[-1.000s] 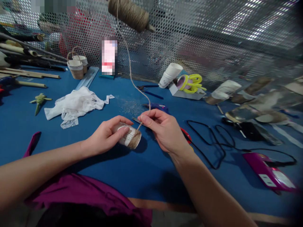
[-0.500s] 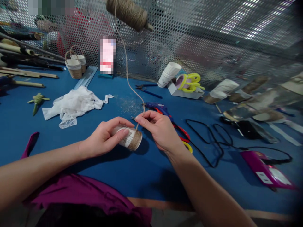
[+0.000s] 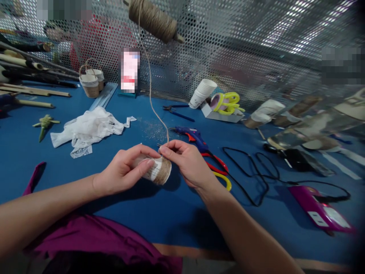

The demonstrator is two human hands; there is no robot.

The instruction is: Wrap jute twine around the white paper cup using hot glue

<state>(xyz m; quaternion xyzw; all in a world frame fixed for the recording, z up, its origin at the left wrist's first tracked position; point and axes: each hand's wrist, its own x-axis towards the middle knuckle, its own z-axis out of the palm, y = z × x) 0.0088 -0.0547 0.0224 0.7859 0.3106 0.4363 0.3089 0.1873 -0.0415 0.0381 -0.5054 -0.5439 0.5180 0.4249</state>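
A small paper cup (image 3: 157, 172) lies on its side in my left hand (image 3: 123, 167), whose thumb and fingers wrap round its white part. Brown twine is wound round the cup's rim end, which points right. My right hand (image 3: 188, 161) pinches the twine (image 3: 152, 102) close against the upper side of the cup. From there the strand runs up to a large spool of twine (image 3: 154, 19) mounted on the mesh. Just right of my right hand lie a blue glue gun (image 3: 194, 136) and scissors with red and yellow handles (image 3: 218, 166), partly hidden by that hand.
Crumpled white lace ribbon (image 3: 91, 127) lies left, with two twine-wrapped cups (image 3: 90, 84) behind it. Pliers (image 3: 179, 112), stacked paper cups (image 3: 203, 93) and a box of yellow-handled scissors (image 3: 222, 112) line the back. A black cord (image 3: 242, 175) leads to a purple power strip (image 3: 321, 209).
My right hand has moved slightly left and down, bringing the pinched twine against the cup. The twine strand has shifted left. My left hand keeps its hold on the cup.
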